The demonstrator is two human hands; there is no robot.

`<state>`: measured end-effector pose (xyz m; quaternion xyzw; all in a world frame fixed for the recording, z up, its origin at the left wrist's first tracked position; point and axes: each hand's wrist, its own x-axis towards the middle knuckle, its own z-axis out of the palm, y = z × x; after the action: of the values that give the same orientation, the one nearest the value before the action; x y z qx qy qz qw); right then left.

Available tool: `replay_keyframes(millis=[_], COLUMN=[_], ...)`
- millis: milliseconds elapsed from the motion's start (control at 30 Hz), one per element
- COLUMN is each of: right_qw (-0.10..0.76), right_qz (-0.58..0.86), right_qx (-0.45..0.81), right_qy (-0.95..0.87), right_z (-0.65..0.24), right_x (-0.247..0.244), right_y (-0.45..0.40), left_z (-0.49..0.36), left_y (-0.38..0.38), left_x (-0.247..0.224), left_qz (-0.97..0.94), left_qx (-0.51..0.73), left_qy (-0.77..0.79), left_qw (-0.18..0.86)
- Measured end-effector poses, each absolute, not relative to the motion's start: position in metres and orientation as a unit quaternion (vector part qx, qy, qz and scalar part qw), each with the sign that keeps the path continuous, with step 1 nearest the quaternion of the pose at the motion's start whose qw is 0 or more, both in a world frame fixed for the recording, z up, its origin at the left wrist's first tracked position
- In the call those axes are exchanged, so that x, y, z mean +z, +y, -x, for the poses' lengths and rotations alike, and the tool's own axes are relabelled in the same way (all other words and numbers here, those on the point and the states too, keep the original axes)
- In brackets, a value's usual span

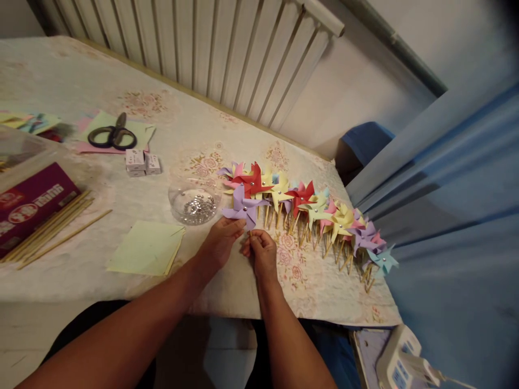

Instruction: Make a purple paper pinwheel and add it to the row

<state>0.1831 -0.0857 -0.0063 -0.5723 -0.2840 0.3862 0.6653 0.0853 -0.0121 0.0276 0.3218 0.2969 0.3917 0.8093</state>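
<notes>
A purple paper pinwheel (245, 209) with a silver pin at its centre is between my hands, over the front part of the table. My left hand (222, 237) is closed on the pinwheel's lower edge, its thumb on the paper. Just below, my right hand (263, 252) pinches the stick under the purple blades; most of that stick is hidden by the fingers. Right behind the purple one lies a red pinwheel (252, 183), part of a row of several finished pinwheels on sticks. A clear round dish (194, 202) of silver pins stands to the left of my left hand.
Light green paper squares (146, 248) lie front left. Farther left are wooden sticks (57, 224), a purple box (34, 208), small white boxes (142, 163) and scissors (113, 138) on paper. A radiator (194, 48) stands behind the table; a blue curtain (454, 216) hangs at right.
</notes>
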Motion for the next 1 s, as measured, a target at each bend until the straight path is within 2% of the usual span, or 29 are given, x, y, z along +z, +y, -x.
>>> replay_keyframes(millis=[300,600,1000], right_qw=[0.653,0.624,0.612], right_qz=[0.575,0.593,0.589], right_qx=[0.392,0.405,0.411], right_qy=[-0.299,-0.308,-0.331], right_z=[-0.1812,-0.1792,-0.1806], right_x=[-0.005,-0.0062,-0.0087], right_y=[-0.0863,-0.0864,-0.0874], left_z=[-0.0843,-0.0878,-0.0885], left_y=[-0.0119,-0.0091,-0.0073], left_x=[0.0328,0.031,0.0286], left_qz=[-0.29,-0.163,-0.188], left_qx=[0.411,0.431,0.44], left_qy=[0.285,0.271,0.263], left_qw=[0.816,0.845,0.838])
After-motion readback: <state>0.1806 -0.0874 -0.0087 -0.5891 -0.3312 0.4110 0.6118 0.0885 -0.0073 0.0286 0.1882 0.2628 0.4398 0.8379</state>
